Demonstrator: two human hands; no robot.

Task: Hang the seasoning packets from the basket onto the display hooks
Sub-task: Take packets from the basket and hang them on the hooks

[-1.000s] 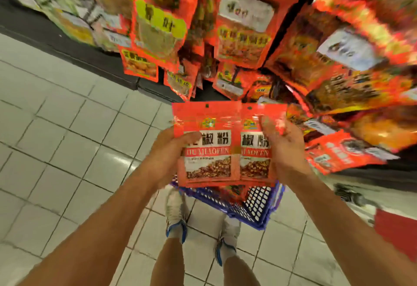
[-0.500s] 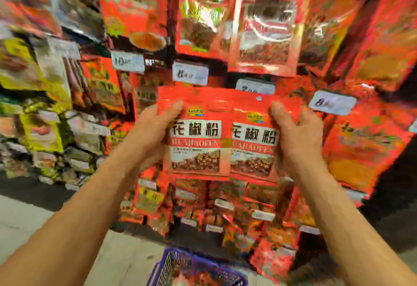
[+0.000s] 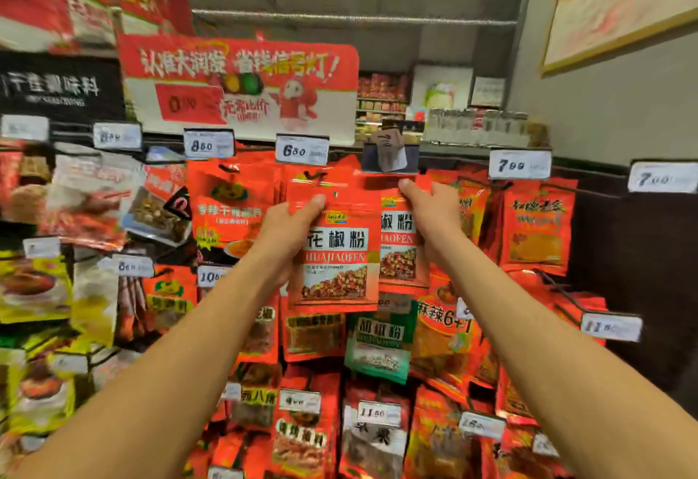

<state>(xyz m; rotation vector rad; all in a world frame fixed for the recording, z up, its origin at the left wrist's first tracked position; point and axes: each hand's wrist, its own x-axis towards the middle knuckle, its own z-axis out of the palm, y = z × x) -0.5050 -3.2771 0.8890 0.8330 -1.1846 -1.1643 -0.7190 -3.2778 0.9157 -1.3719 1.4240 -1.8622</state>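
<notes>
Before a rack of hanging red packets (image 3: 536, 229), the left hand (image 3: 291, 229) and right hand (image 3: 434, 214) grip overlapping seasoning packets (image 3: 336, 252).

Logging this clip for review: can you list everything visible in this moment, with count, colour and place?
held seasoning packets: at least two, red, overlapping, raised before the top hook row
hanging packets: many, mostly red, some yellow at left, one green below the held ones
price tags: about a dozen or more, white, on hook ends
promo sign: one, red and white, above the rack
black sign: one, upper left
far shelves: stocked, behind the rack
wall: grey, right
left hand: grips the front packet's left edge
right hand: grips the rear packet's top right
</notes>
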